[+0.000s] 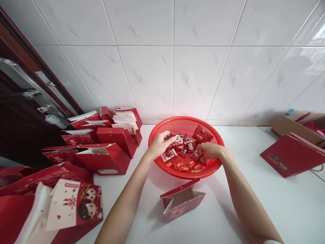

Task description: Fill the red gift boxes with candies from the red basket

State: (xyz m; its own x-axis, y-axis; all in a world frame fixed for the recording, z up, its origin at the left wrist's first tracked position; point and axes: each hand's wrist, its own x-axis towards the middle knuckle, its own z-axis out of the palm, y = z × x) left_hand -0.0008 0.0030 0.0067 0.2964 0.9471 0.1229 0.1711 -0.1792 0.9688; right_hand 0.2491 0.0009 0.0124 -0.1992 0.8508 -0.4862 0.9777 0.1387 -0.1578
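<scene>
A red perforated plastic basket (220, 165) stands against the tiled wall with several wrapped candies (185, 168) in it. At its left side, my left hand (160, 145) pinches a red candy packet (178, 139) with a white label between thumb and fingers. My right hand (212, 151) reaches over the right rim, its fingers curled down among the candies; what they grip is hidden. In front of the basket, a small red paper gift bag (181, 207) stands with its top open.
Rows of red gift bags (111, 159) fill the left side, beside a dark door with a metal handle (22, 79). On the right, another red bag (286, 156) lies tilted near a cardboard box (285, 125). White wall tiles (198, 81) rise behind the basket.
</scene>
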